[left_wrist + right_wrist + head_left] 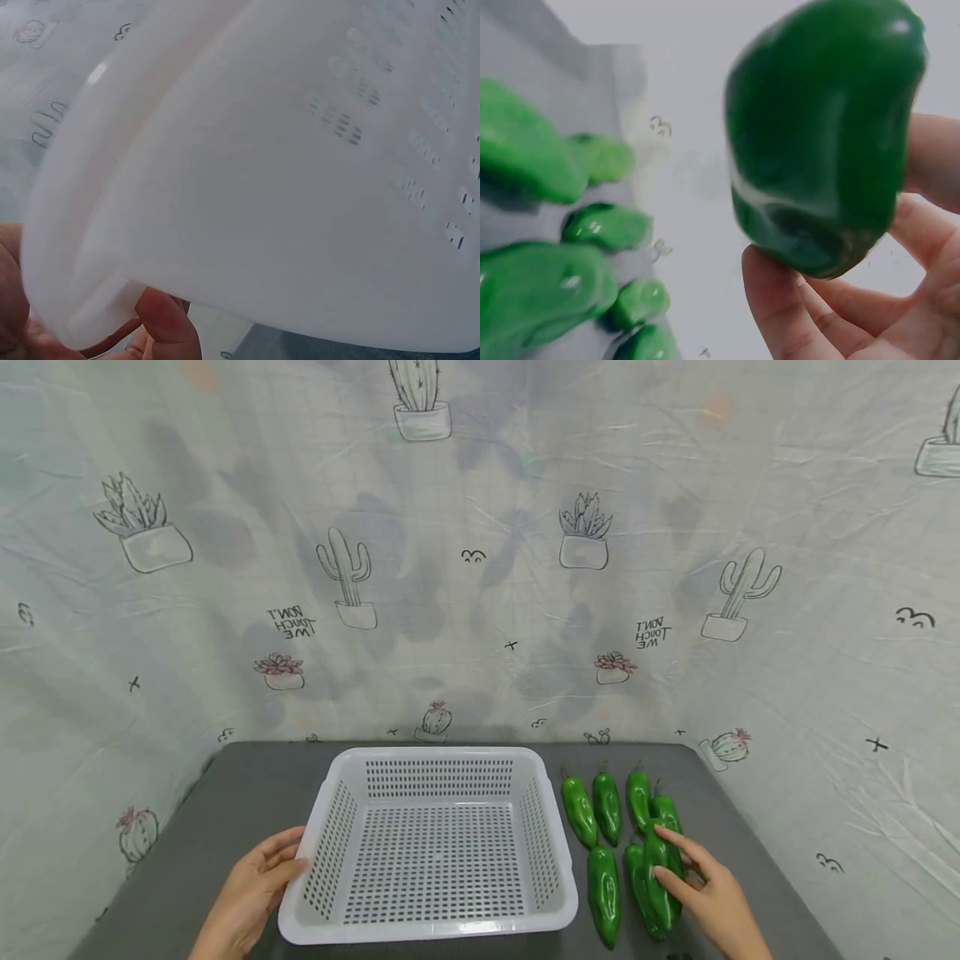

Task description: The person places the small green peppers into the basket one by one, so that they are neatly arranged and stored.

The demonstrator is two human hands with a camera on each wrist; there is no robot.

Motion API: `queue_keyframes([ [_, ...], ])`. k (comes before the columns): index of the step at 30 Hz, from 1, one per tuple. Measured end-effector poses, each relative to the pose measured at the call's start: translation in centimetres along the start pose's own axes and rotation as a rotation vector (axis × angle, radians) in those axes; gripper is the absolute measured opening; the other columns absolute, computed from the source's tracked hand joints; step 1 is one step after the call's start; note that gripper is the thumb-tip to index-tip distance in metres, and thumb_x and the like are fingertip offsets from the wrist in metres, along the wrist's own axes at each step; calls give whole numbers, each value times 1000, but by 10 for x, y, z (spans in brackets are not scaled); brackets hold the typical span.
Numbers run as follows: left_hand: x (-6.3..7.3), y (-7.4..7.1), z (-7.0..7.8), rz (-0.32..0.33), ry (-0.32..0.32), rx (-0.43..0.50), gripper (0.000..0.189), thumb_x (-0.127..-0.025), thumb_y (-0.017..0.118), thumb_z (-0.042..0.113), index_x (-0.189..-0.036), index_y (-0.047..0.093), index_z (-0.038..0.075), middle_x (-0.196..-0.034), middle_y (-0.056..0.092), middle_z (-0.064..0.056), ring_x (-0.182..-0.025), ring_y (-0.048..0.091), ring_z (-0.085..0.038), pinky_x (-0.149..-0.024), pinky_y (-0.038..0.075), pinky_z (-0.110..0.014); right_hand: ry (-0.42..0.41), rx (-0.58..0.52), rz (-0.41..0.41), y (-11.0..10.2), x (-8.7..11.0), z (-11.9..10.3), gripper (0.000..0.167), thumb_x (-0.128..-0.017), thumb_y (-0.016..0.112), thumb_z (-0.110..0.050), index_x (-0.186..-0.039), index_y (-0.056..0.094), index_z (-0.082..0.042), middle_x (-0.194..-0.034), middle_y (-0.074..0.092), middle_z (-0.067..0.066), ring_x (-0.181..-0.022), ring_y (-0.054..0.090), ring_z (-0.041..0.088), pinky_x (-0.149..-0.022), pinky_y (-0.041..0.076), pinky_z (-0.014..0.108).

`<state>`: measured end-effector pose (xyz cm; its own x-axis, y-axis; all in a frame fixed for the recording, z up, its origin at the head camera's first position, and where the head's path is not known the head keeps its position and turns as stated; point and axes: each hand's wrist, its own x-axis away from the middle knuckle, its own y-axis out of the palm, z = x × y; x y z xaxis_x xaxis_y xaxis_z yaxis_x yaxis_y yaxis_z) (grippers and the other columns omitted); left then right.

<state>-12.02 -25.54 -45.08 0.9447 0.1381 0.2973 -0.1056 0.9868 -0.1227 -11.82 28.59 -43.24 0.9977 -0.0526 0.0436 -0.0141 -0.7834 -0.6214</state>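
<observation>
A white plastic basket point(442, 931) with slotted walls and floor stands on the dark table with nothing inside. My left hand point(251, 889) grips its left rim, and in the left wrist view the fingers point(166, 319) curl under the rim's edge. To the basket's right, my right hand point(708, 893) holds a glossy green pepper point(817, 142) between thumb and fingers. In the head view this held pepper point(658, 885) is over other peppers and partly hides them. The right wrist view shows it raised clear of the others.
Several more green peppers lie right of the basket, among them a near one point(603, 893), a far-left one point(578, 810) and one beside it point(607, 806). A pale cactus-print cloth point(480, 610) hangs behind and around the grey table point(258, 785).
</observation>
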Motion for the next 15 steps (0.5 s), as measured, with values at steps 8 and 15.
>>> queue_keyframes([
  [8, 2, -1, 3, 16, 9, -34, 61, -93, 58, 9, -145, 28, -1, -108, 57, 0, -91, 60, -8, -76, 51, -27, -162, -68, 34, 6, -14, -21, 54, -91, 62, -35, -141, 46, -20, -149, 34, 20, -125, 41, 51, -89, 45, 57],
  [15, 3, 3, 4, 24, 14, -54, 59, -94, 55, 9, -145, 28, -2, -114, 54, -5, -89, 58, -4, -75, 50, -25, -284, -109, 16, 15, -25, -42, 51, -92, 63, -25, -140, 47, -18, -148, 36, 17, -126, 40, 49, -93, 43, 56],
])
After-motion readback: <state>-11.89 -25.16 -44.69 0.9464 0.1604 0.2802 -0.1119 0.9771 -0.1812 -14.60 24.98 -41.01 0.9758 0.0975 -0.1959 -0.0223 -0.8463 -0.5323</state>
